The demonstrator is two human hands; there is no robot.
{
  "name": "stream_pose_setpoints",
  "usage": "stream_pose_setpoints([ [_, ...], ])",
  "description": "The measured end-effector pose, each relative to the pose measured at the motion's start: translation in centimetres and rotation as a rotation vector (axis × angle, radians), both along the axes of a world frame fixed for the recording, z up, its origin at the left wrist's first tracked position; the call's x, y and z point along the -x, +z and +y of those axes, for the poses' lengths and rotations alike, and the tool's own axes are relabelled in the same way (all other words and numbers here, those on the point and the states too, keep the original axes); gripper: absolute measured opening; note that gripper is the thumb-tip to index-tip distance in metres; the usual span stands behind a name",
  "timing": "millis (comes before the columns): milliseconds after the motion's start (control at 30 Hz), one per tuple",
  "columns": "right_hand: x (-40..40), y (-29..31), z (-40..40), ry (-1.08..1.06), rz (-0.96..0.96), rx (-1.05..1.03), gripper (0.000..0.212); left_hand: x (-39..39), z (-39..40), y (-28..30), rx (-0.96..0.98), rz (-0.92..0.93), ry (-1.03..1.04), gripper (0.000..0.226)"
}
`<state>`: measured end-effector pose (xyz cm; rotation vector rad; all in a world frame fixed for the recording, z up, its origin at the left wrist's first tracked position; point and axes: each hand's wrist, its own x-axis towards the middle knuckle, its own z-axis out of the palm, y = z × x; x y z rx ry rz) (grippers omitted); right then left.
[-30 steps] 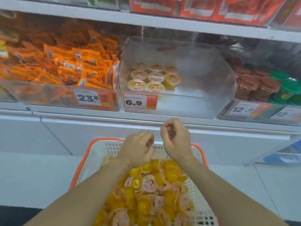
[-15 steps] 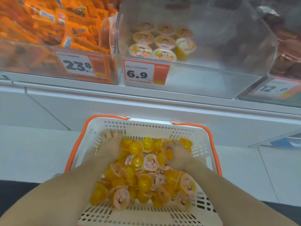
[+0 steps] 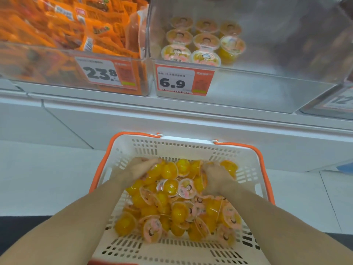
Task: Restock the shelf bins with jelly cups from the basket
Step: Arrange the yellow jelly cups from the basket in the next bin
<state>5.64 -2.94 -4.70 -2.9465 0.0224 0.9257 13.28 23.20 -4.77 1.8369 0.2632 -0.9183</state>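
Observation:
A white basket (image 3: 172, 148) with orange handles sits below me, heaped with yellow jelly cups (image 3: 177, 205) that have pink lids. My left hand (image 3: 138, 169) is down in the far left of the heap, fingers curled around cups. My right hand (image 3: 214, 177) digs into the far right of the heap, fingers wrapped around cups too. Above, a clear shelf bin (image 3: 267, 87) with a 6.9 price tag holds several jelly cups (image 3: 202, 44) at its left side.
Left of it, a clear bin (image 3: 38, 73) tagged 23.8 is packed with orange snack packets. Another bin (image 3: 334, 106) shows at the right edge. A white shelf ledge (image 3: 172, 115) runs between the bins and the basket. The floor is pale tile.
Both hands dropped from above the basket into the heap of cups and now close on them. The view tilted downward and moved closer.

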Motion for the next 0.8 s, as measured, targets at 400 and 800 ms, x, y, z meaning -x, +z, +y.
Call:
stream_pose_setpoints([
  [400,-3.4,8.9,5.6,-0.607,-0.313,-0.9,0.058,0.0,0.4,6.8,0.61,0.502,-0.215,0.084],
  [800,-2.9,28.0,4.9,0.086,-0.561,-0.671,0.096,-2.1,-3.3,18.1,0.912,0.138,-0.599,0.082],
])
